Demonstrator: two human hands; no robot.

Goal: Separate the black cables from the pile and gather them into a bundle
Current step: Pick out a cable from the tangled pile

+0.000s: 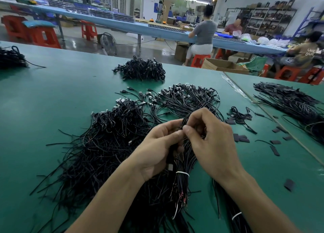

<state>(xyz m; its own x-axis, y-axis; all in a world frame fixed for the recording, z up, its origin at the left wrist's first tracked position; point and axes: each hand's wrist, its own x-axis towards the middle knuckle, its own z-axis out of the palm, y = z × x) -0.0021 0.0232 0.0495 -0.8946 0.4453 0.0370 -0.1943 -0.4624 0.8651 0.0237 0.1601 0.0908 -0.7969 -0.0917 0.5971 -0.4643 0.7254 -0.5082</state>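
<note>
nearby, loose cable heaps [108, 145]; left fingers [175, 134] and right fingers [198, 116] pinching tied bundle [184, 160]

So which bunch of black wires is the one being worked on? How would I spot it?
Start at the big green table and find where the two hands meet. The left hand and right hand both pinch the tied bundle between them. Unlike the loose pile to its left, it has a white tie wrapped round it just below the hands.
</note>
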